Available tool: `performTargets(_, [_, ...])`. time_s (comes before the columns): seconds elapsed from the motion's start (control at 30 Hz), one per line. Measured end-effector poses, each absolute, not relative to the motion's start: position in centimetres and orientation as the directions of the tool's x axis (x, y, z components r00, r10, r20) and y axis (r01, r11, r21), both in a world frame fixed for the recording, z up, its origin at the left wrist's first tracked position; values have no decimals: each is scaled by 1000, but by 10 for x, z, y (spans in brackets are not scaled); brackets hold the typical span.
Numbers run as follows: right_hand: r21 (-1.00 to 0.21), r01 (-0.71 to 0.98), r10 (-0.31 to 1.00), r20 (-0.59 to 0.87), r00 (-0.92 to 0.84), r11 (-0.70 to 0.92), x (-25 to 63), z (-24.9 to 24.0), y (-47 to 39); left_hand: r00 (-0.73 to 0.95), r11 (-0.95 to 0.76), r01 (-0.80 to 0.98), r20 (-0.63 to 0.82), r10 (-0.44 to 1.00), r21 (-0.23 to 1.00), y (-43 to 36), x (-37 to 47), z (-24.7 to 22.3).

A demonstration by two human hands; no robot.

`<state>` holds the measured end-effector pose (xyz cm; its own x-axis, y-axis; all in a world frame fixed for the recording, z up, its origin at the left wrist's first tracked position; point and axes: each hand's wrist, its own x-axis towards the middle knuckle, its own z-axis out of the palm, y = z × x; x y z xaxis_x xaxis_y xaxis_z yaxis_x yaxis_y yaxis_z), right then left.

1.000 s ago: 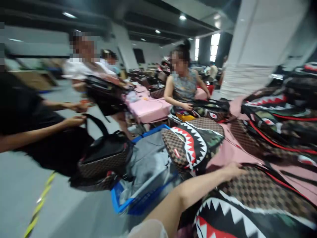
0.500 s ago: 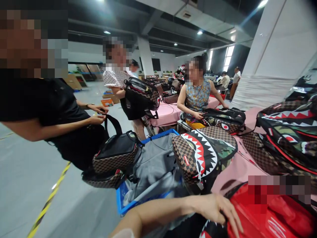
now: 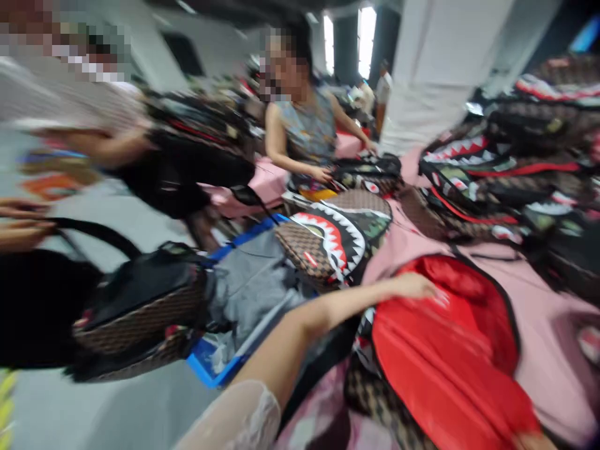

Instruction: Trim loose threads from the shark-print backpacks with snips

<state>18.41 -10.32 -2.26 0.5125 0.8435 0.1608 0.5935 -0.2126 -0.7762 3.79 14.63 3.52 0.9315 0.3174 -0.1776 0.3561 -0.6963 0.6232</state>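
Note:
An unzipped backpack lies before me, its red lining (image 3: pixel 435 369) spread open and brown checked fabric showing at its lower left. My left hand (image 3: pixel 415 286) reaches across its upper left edge onto the lining. Its fingers are smeared by motion, so their grip is unclear. At the bottom right edge, a blurred bit of my right hand (image 3: pixel 529 440) shows against the lining; its fingers are hidden. Just beyond my left hand rests a checked and camouflage backpack with a shark-mouth print (image 3: pixel 328 240).
A blue crate (image 3: pixel 206 369) with grey cloth stands left of the pink table (image 3: pixel 403 240). Shark-print backpacks (image 3: pixel 497 169) are piled at right. One person at left holds a strap of a black and checked backpack (image 3: pixel 140 300); another handles a backpack (image 3: pixel 368 172) across the table.
My view has swung right and down, bringing more of the red-lined backpack into sight. My left hand has moved from its near edge further over the lining. The picture is blurrier.

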Motion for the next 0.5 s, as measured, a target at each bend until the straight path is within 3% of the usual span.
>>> performTargets(0.1, [-752, 574, 856, 27, 516, -323, 194, -28, -164, 925, -678, 371, -313, 214, 634, 147, 69, -6])
performTargets(0.23, [-787, 555, 904, -8, 428, -270, 198, -32, -191, 900, -712, 384, -411, 147, 587, 140, 75, -45])
performTargets(0.5, [-791, 571, 910, 45, 411, -219, 190, -21, -208, 901, -778, 397, -368, 229, 487, 100, 41, -30])
